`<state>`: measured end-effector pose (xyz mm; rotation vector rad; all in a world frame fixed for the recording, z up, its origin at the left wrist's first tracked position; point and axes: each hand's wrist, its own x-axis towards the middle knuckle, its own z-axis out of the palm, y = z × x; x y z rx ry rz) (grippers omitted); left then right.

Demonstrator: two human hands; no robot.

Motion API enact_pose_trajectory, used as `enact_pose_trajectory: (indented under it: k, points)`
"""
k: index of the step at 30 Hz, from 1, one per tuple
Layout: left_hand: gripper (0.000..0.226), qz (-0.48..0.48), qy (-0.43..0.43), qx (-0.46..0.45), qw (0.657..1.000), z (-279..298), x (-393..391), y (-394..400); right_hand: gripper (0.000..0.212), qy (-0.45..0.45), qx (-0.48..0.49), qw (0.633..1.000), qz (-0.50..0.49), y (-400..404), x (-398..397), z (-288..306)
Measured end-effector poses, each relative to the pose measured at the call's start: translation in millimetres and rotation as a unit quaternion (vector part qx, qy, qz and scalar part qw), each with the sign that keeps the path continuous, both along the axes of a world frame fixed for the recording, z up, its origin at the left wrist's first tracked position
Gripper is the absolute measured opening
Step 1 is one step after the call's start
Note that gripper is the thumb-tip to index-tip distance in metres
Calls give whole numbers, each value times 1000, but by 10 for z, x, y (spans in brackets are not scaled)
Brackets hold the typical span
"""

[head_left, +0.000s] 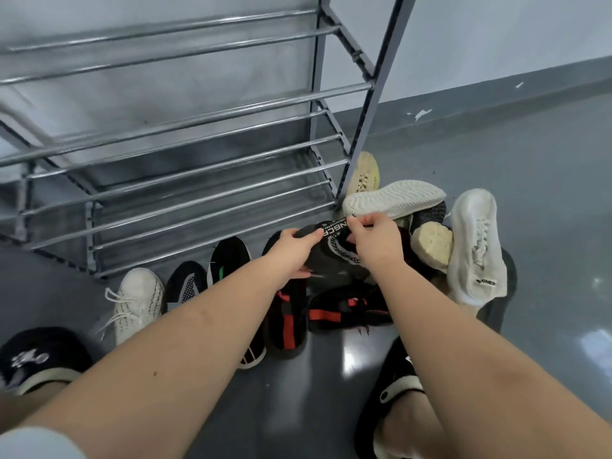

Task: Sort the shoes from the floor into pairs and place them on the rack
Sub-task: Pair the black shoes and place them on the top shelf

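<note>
Lettering: white capitals on the black pull tab [335, 227] of the held shoe, partly covered by fingers; the run "NGC" can be read, the rest cannot.
Second mark: black print on the heel of the white knit lace-up sneaker [477, 246] at the right of the heap reads roughly "GNES"; its first letters are unclear.
Held shoe: a dark grey knit sneaker with a black-and-white speckled collar [326, 256], raised just above the heap, in front of the rack's lowest bars.
Left hand [291, 251]: arm stretched forward, fingers curled round the shoe's left side, thumb on top near the tab.
Right hand [372, 241]: arm stretched forward, thumb and forefinger pinching the tab, the other fingers bent over the collar.
Rack: a grey metal tube shoe rack [185, 127] with several tiers of paired bars, standing against the pale wall; no shoe shows on the visible bars.
Row on the floor: a white lace-up sneaker [139, 301], a black sneaker with a white mesh panel [187, 284], a black knit sneaker with a green mark [228, 260], and a black sneaker with a red strap [288, 321], side by side before the rack.
Heap: a second black sneaker with red straps [347, 309] lying on its side, a white sneaker sole-up [394, 198], and a yellowish-soled shoe [364, 173] beside the rack's leg.
Floor: glossy grey floor [546, 160].
</note>
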<state>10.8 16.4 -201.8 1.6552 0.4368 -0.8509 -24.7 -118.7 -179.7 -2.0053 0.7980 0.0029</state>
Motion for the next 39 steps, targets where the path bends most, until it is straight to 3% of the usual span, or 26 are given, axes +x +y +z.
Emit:
enact_pose_trajectory:
  k: [6, 10, 14, 17, 22, 24, 26, 28, 30, 34, 39]
  points:
    - [55, 33, -69, 8, 997, 359, -124, 631, 19, -26, -10, 998, 56, 597, -104, 376]
    - [47, 81, -88, -38, 992, 661, -171, 1059, 22, -10, -47, 991, 123, 1019, -44, 715]
    - [37, 122, -103, -99, 982, 940, -241, 1437, 49, 13, -49, 988, 149, 1329, -8, 882]
    - [45, 150, -111, -109, 976, 997, -317, 1671, 78, 41, -86, 984, 147, 1484, -98, 919]
    - [53, 203, -98, -108, 968, 899, -536, 1949, 107, 176, -86, 973, 122, 1693, -171, 849]
    - [50, 224, -85, -105, 965, 827, -639, 2040, 98, 206, -18, 968, 141, 1784, -194, 813]
    - [49, 249, -73, -106, 960, 744, -708, 2109, 87, 232, 113, 959, 118, 1890, -281, 805]
    - [50, 278, -60, -117, 952, 683, -751, 2141, 84, 267, 265, 924, 74, 1994, -367, 764]
    - [50, 287, -48, -131, 948, 659, -781, 2123, 78, 252, 357, 897, 67, 2088, -422, 744]
    - [49, 281, -10, -168, 945, 621, -864, 2012, 50, 180, 370, 911, 38, 2165, -449, 621]
    - [40, 242, 39, -197, 949, 588, -947, 1997, 46, 131, 347, 928, 25, 2076, -459, 532]
